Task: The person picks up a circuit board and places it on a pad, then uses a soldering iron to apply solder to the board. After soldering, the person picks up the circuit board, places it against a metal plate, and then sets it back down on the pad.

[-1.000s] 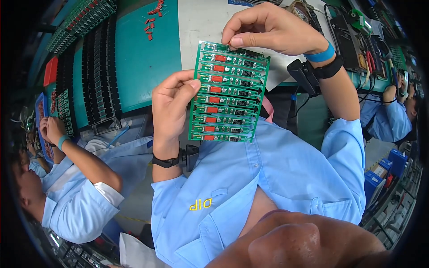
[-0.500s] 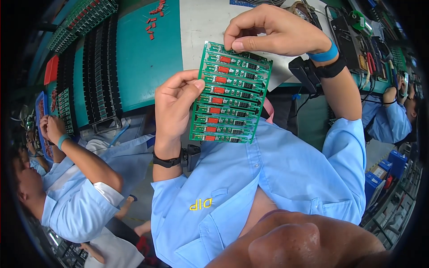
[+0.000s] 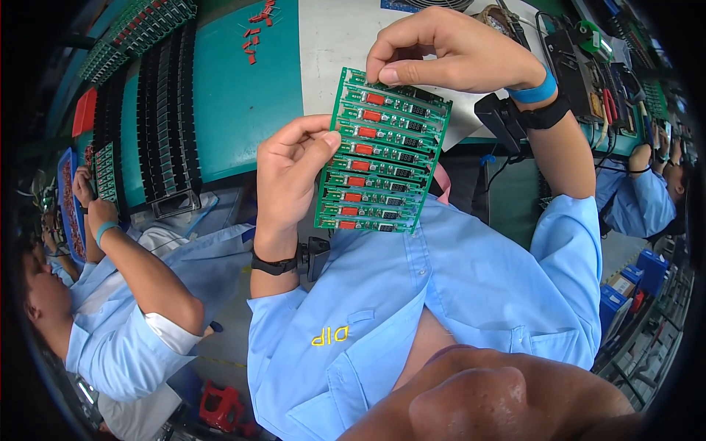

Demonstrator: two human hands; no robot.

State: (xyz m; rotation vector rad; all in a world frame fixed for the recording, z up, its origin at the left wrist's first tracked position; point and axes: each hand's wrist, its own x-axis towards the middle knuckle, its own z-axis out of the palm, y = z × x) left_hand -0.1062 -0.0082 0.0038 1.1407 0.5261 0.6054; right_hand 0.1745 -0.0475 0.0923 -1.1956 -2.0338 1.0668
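A green circuit board panel [image 3: 382, 165] is held up in front of my chest, tilted a little. Rows of red box-shaped components and small black digit displays run across it. My left hand [image 3: 290, 173] grips its left edge, thumb on the face and fingers behind. At the top edge, my right hand [image 3: 441, 55] pinches with thumb and forefinger; the fingertips touch the first row. Whether a small part sits between those fingertips is hidden. My wrists carry dark straps, and a blue band circles the right one.
Loose red components [image 3: 254, 40] lie on the green bench mat [image 3: 228, 95]. Black slotted racks [image 3: 165, 117] stand left, beside a co-worker's arm [image 3: 140, 257] and a blue bin [image 3: 71, 209] of parts. Pliers and cables [image 3: 609, 103] lie right. A white sheet [image 3: 320, 44] is behind the panel.
The panel has tilted and shifted slightly right and up at its lower end, with my left hand following it. My right hand stays at the top edge. The co-worker at left has moved their hands.
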